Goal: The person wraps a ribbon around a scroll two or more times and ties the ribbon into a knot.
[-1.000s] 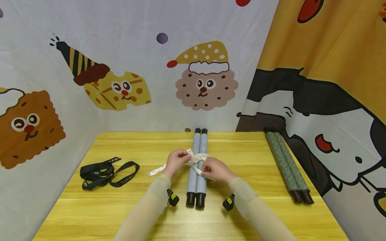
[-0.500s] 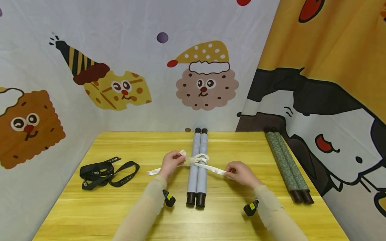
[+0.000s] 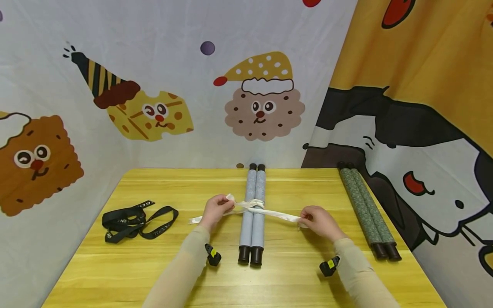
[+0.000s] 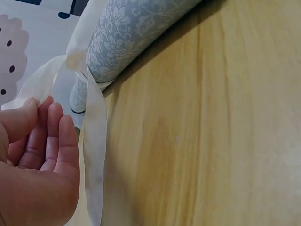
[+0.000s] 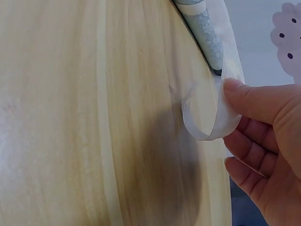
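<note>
Two pale blue-grey patterned scroll rolls (image 3: 246, 229) with dark end caps lie side by side mid-table. A white ribbon (image 3: 277, 214) wraps around them, gathered in a knot-like crossing on top. My left hand (image 3: 215, 211) pinches a short stretch of ribbon left of the rolls, between thumb and index finger in the left wrist view. Another ribbon tail (image 4: 95, 155) hangs past that hand. On the right, my right hand (image 3: 319, 221) pinches the other end, and the stretch back to the rolls runs straight. A loose ribbon tip (image 5: 204, 134) curls below the thumb in the right wrist view.
A black lettered strap (image 3: 127, 221) lies loosely looped at the table's left. Two green patterned scroll rolls (image 3: 366, 209) with dark ends lie along the right edge. A printed cloth (image 3: 165, 42) hangs behind the wooden table (image 3: 185, 184).
My right hand has moved from the rolls out to the right, drawing the ribbon straight. My left hand has shifted slightly left with its ribbon. The wrap around the rolls looks tighter.
</note>
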